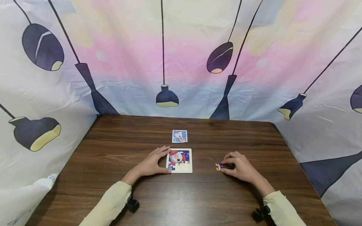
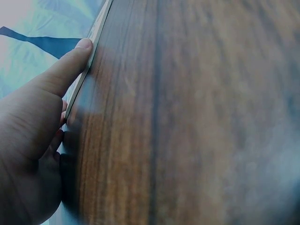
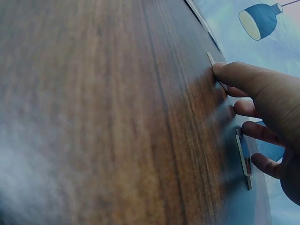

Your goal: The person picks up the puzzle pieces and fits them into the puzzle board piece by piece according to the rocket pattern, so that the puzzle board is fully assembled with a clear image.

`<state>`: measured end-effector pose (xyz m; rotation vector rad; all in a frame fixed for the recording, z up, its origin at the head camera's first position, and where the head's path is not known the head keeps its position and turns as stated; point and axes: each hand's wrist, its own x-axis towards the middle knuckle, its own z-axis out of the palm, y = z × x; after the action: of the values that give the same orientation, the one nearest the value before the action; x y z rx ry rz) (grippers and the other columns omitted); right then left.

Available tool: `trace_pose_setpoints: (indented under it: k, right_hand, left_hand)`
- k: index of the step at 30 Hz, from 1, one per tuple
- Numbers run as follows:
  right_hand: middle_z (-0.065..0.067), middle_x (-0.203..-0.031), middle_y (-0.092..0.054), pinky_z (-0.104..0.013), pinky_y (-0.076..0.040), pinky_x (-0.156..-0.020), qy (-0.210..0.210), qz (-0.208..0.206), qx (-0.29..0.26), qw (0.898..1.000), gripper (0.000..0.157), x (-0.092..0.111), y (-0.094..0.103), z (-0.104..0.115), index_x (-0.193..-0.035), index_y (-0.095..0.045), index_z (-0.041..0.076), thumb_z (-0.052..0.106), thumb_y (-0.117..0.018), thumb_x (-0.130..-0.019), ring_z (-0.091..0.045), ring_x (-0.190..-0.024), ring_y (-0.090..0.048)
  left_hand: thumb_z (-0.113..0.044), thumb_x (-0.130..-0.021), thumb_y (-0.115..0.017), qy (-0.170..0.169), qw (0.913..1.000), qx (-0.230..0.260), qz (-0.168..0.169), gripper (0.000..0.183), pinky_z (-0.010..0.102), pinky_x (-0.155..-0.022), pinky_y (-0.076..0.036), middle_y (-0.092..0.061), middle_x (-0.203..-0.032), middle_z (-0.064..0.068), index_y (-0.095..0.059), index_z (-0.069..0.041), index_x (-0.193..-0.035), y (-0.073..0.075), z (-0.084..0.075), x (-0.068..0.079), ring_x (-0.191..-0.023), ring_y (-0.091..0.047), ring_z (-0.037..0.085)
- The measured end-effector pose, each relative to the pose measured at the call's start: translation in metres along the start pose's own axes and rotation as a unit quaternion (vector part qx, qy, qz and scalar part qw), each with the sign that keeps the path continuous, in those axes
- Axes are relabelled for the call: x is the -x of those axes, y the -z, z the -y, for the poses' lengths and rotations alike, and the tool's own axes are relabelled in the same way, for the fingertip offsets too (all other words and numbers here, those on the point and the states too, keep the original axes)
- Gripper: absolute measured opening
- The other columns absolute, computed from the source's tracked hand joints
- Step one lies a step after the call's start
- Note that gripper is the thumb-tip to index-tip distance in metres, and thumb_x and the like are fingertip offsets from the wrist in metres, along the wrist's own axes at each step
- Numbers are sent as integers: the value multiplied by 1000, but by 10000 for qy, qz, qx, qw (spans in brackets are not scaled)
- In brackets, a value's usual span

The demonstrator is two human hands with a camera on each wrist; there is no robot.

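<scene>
A square puzzle board (image 1: 191, 160) with a pale frame lies on the table, partly filled with a cartoon picture; its lower part shows bare backing. My left hand (image 1: 155, 161) holds the board's left side, thumb at the near corner and fingers at the far corner. In the left wrist view the thumb (image 2: 77, 58) rests along the board's thin edge (image 2: 96, 42). Off to the right, my right hand (image 1: 240, 166) pinches a purple and orange puzzle piece (image 1: 218, 166) by its right side. The right wrist view shows a second flat piece (image 3: 243, 159) beneath the other fingers.
A small picture card (image 1: 179, 136) with a similar cartoon lies just beyond the board. The brown wooden table (image 1: 127, 131) meets a hanging cloth (image 1: 135, 94) printed with lamps at its back and sides. Dark wrist cameras (image 1: 133, 204) sit on both sleeves.
</scene>
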<state>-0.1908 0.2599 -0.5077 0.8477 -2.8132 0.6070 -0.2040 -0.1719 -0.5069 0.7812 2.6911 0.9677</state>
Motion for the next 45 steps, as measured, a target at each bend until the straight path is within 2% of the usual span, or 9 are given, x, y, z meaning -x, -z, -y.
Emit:
trace_pose_setpoints:
  k: [11,24,33,45]
  right_hand:
    - [9,-107,-66,-48,-49,-85,35,29,-29,10000,24,-2,1,1,-103,-81,25,40,-85,-83,-17,-105,-61]
    - [11,-102,-68,-42,-54,-85,461,-328,-129,9983,24,-15,-1,11,-102,-81,23,38,-85,-84,-12,-100,-61]
    - [12,-102,-69,-41,-54,-85,566,-305,-208,9977,24,-26,-7,21,-103,-81,23,39,-84,-85,-9,-100,-60]
    - [12,-102,-70,-40,-54,-87,813,-60,-224,9964,26,-47,-22,49,-103,-80,23,45,-80,-88,-9,-101,-60]
  left_hand:
    - [-53,-82,-83,6,10000,23,-25,96,58,-125,-13,-31,-167,5,-41,-10,-157,1,-2,1,-157,-18,31]
    - [-55,-82,-82,46,10000,-2,4,96,58,-125,-13,-30,-167,4,-41,-12,-158,0,-2,-1,-157,-17,30]
    - [-55,-82,-82,42,10000,13,-2,96,58,-125,-12,-30,-167,4,-41,-12,-158,0,-1,-1,-157,-17,30]
    - [-57,-82,-81,60,10000,35,-19,97,59,-125,-12,-30,-167,4,-41,-12,-158,0,0,0,-157,-17,32]
